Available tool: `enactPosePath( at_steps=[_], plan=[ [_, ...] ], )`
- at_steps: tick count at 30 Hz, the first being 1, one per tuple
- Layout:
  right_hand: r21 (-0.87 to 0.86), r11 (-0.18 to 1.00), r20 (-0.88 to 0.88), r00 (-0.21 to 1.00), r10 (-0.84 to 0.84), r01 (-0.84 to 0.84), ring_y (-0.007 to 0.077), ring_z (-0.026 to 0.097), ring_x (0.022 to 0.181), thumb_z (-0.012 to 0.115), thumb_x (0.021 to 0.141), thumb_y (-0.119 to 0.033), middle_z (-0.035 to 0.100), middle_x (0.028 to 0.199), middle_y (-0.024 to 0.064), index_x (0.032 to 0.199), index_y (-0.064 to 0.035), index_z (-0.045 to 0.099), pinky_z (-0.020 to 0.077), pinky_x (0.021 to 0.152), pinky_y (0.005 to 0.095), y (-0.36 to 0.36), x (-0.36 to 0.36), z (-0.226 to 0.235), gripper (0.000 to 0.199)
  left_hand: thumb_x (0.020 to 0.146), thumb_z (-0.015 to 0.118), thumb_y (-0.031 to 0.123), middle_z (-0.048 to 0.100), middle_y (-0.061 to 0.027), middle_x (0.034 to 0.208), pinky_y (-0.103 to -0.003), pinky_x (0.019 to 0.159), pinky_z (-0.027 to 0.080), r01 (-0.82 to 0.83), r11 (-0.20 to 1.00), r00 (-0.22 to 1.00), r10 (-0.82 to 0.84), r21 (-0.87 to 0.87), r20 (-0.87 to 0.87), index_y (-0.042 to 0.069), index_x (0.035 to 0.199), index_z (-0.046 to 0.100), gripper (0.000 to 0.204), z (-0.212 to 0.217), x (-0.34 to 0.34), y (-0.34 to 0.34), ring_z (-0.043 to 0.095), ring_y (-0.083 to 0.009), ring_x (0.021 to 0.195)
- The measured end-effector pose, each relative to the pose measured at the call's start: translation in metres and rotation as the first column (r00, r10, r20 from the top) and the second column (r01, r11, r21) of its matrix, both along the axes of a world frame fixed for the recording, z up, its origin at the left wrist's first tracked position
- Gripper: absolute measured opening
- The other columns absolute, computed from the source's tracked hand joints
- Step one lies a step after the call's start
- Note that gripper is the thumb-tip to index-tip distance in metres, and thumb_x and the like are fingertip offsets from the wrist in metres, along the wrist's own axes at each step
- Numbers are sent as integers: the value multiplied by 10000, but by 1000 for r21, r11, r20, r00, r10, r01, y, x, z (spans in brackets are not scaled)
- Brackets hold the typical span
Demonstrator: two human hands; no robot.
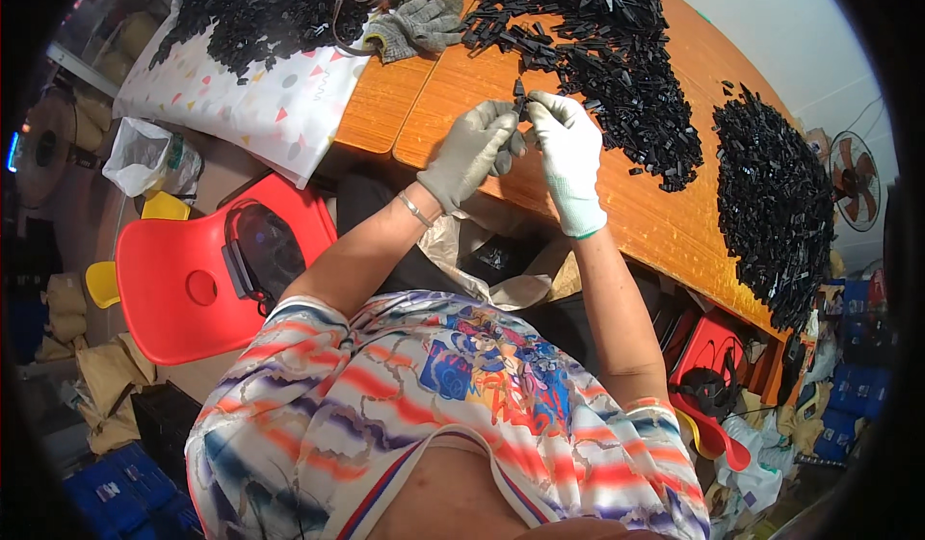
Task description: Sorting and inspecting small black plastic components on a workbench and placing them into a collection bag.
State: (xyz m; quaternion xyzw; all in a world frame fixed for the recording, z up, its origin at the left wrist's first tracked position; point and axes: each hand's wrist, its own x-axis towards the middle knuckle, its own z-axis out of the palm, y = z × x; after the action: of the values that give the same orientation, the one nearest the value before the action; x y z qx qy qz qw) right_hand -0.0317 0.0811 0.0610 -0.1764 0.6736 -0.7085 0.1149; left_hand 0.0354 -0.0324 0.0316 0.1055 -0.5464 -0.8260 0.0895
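Both my hands wear pale work gloves and meet over the near edge of the wooden table [424,121]. My left hand [474,147] is closed, its fingertips pinching the lower part of a small black plastic piece [519,90]. Against it from the other side press the thumb and fingers of my right hand [567,150], also closed. The piece points up between them; its lower end is hidden by the gloves. Just beyond my hands lies a large heap of black plastic pieces [617,68], some of them long and narrow.
Another heap of black pieces [776,203] covers the table's right end. Farther left, a patterned sheet [299,106] bears more black pieces [241,25]. Grey work gloves [416,27] lie at the back. A red chair [173,289] stands left; a fan [856,179] is at right.
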Motion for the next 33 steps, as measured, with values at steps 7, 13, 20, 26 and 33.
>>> enactPosePath(
  at_steps=[7,13,20,26,33],
  plan=[
    [539,841,-281,953,117,56,285,672,810,596,878,-195,689,945,159,1070,-31,634,516,733,359,4,-9,-5,256,992,471,195,559,-10,686,-183,442,356,-48,984,995,63,-170,80,18,1034,554,200,4,4,7,456,-42,515],
    [768,622,-477,783,400,150,381,642,834,539,873,-250,668,892,174,984,-96,638,510,738,447,3,-6,0,214,965,495,166,547,5,680,-219,491,387,-225,954,972,234,-196,20,-15,989,595,209,-24,0,16,485,-63,552],
    [739,648,-514,777,363,187,393,635,800,569,848,-209,657,863,187,934,-82,609,501,708,466,6,3,-13,159,987,485,273,480,24,643,-224,440,320,-305,936,947,317,-176,44,49,831,571,286,-25,1,30,399,-52,497],
    [650,752,-430,868,248,107,384,628,854,495,848,-264,650,870,204,913,-57,596,490,763,462,33,-3,-27,239,989,493,309,430,43,599,-218,442,296,-28,986,990,50,-164,135,57,841,561,300,-25,0,27,364,-50,496],
    [81,987,43,990,135,-138,83,553,706,588,908,-254,625,842,22,1020,-14,673,466,633,229,74,10,-5,279,989,497,200,582,-45,794,-189,520,396,119,990,993,-118,-80,14,0,1122,520,241,-11,6,28,475,-67,582]
  ],
)
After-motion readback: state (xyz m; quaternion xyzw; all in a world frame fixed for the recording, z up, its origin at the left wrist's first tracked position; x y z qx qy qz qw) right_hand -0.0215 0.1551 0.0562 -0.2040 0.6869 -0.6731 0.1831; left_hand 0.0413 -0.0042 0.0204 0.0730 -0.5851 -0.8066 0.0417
